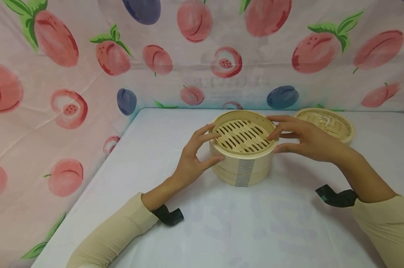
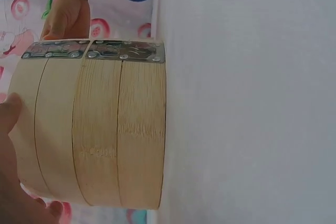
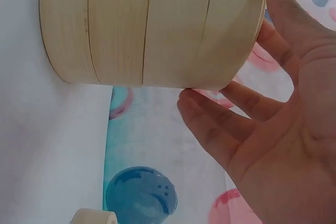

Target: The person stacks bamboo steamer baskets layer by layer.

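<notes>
A round bamboo steamer (image 1: 225, 169) of stacked tiers stands upright on the white table, its slatted floor (image 1: 243, 136) showing through the uncovered top. A riveted metal strip (image 1: 244, 173) runs down its front. At the left side of the top rim, my left hand (image 1: 191, 158) holds on, thumb on the outer wall and fingers over the edge. My right hand (image 1: 307, 137) grips the opposite side of the rim, thumb outside and a fingertip over the edge. In the right wrist view, the fingers (image 3: 210, 129) spread along the steamer's pale wall (image 3: 152, 30).
Behind my right hand, the woven bamboo lid (image 1: 342, 130) with a small white loop lies on the table (image 1: 202, 230). A fruit-print cloth (image 1: 168, 82) hangs along the back and left edges. Dark straps with protruding mounts (image 1: 337, 196) sit on both wrists.
</notes>
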`<state>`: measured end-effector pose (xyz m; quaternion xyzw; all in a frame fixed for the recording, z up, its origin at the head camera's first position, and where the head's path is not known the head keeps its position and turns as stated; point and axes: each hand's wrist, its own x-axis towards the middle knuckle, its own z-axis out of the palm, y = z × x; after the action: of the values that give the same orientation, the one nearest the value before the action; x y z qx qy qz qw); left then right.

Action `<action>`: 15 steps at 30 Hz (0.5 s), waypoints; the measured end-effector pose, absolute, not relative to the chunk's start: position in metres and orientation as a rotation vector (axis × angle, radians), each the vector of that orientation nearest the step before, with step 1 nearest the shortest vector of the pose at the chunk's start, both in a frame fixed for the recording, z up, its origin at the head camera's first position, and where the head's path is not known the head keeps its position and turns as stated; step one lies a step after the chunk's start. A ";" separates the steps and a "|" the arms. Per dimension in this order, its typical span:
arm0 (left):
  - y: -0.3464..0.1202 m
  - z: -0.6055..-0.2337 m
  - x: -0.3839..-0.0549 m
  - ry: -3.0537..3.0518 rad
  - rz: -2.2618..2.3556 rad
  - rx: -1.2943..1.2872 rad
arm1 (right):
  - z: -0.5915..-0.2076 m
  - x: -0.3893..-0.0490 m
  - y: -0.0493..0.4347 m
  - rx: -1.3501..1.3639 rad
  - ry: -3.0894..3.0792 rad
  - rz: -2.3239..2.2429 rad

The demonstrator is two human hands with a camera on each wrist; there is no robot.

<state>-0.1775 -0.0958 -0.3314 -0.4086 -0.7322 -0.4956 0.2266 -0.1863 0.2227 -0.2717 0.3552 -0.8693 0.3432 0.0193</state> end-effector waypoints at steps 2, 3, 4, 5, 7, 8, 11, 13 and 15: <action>-0.096 -0.327 -0.172 -2.050 -1.425 -1.078 | -0.271 -0.187 0.222 1.095 -2.712 1.061; -0.096 -0.325 -0.169 -2.068 -1.459 -1.054 | -0.271 -0.188 0.222 1.084 -2.723 1.060; -0.096 -0.324 -0.166 -2.085 -1.493 -1.032 | -0.270 -0.188 0.222 1.062 -2.742 1.053; -0.096 -0.322 -0.164 -2.097 -1.533 -1.012 | -0.269 -0.189 0.222 1.034 -2.763 1.054; -0.096 -0.322 -0.162 -2.108 -1.599 -0.991 | -0.267 -0.189 0.225 0.962 -2.802 1.079; -0.096 -0.322 -0.161 -2.110 -1.626 -0.988 | -0.266 -0.189 0.227 0.922 -2.814 1.077; -0.094 -0.325 -0.162 -2.102 -1.685 -1.008 | -0.262 -0.190 0.237 0.825 -2.808 1.072; -0.093 -0.327 -0.161 -2.098 -1.706 -1.025 | -0.261 -0.192 0.248 0.750 -2.804 1.063; -0.092 -0.328 -0.161 -2.104 -1.719 -1.028 | -0.261 -0.194 0.260 0.670 -2.809 1.037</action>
<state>-0.1609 -0.0920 -0.3282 -0.3513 -0.7193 -0.5876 0.1183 -0.1937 0.2597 -0.2605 0.2183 -0.9148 0.3378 0.0368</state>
